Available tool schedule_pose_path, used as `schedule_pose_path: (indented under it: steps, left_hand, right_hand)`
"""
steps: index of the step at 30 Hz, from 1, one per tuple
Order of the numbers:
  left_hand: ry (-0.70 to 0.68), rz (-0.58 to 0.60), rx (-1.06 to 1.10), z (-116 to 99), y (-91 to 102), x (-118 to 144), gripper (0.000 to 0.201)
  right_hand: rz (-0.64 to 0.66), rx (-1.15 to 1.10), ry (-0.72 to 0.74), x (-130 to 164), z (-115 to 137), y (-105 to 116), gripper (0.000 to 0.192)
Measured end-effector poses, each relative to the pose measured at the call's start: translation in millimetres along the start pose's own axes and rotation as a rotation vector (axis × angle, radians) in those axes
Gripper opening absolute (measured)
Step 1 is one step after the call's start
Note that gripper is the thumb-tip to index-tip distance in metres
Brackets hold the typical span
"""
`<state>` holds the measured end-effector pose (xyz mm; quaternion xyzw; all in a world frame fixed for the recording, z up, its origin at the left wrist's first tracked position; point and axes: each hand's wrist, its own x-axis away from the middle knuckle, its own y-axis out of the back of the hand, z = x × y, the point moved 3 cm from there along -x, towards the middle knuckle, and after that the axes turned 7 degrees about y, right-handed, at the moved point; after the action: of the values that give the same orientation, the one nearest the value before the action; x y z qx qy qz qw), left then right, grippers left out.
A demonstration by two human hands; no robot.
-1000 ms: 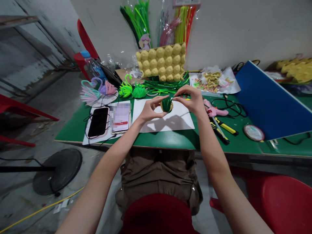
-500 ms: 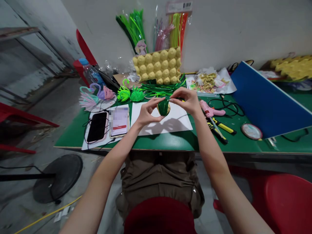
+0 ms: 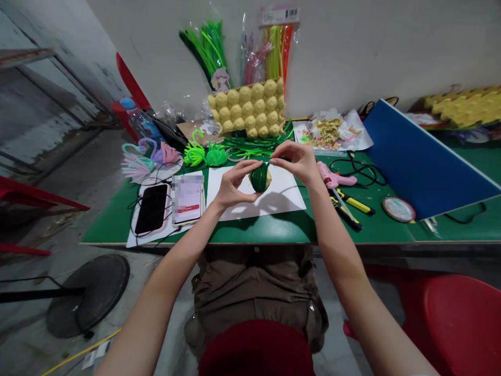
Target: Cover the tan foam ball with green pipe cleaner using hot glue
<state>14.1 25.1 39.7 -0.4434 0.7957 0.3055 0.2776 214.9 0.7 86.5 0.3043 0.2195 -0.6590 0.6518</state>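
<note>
Single head-worn view, looking forward and down over green table (image 3: 274,230), near hands.

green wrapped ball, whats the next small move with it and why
Probably turn the ball a little in the left hand and lay the strand down beside the last wrap. The right hand pinches green pipe cleaner at the ball's top, and a bare tan patch shows on its right side.

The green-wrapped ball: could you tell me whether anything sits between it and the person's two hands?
Nothing visible does. The left hand cups the green-wrapped ball directly, and the right hand pinches its top, both above the white sheet.
</note>
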Motion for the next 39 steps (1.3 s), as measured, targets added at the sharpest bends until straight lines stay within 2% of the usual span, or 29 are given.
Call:
schedule_pose_path:
  steps: [5,10,15,23,26,31,36,39]
  left_hand:
    - [0.048,0.003,0.064,-2.5,-1.9,-2.4,0.076]
    - [0.173,0.024,0.151,-3.6,-0.1,-4.3,0.073]
    - [0.301,-0.006,0.237,0.4,2.4,-3.3,0.081]
    - [0.285,0.023,0.295,-8.4,-1.2,-7.7,0.076]
    - [0.274,0.016,0.333,-3.2,-0.2,-5.3,0.075]
    - [0.336,-0.014,0.298,8.7,3.9,0.1,0.082]
    - [0.330,-0.015,0.298,7.6,5.1,-0.6,0.083]
    - [0.311,-0.036,0.277,7.6,5.3,-2.2,0.080]
  right_hand:
    - [0.025,-0.030,-0.054,-0.4,2.2,-4.0,0.054]
    - [0.046,-0.065,-0.086,-0.6,3.4,-5.1,0.055]
    - [0.070,-0.143,-0.100,-1.0,-0.8,-4.6,0.053]
    - [0.110,-0.238,-0.147,0.3,-14.3,-14.6,0.059]
    - [0.106,-0.261,-0.146,0.5,-16.8,-17.4,0.061]
    - [0.096,-0.286,-0.171,0.2,-16.4,-17.9,0.067]
    - [0.110,-0.294,-0.225,1.5,-20.2,-16.1,0.066]
    - [0.145,-0.213,-0.211,2.5,-25.9,-15.0,0.062]
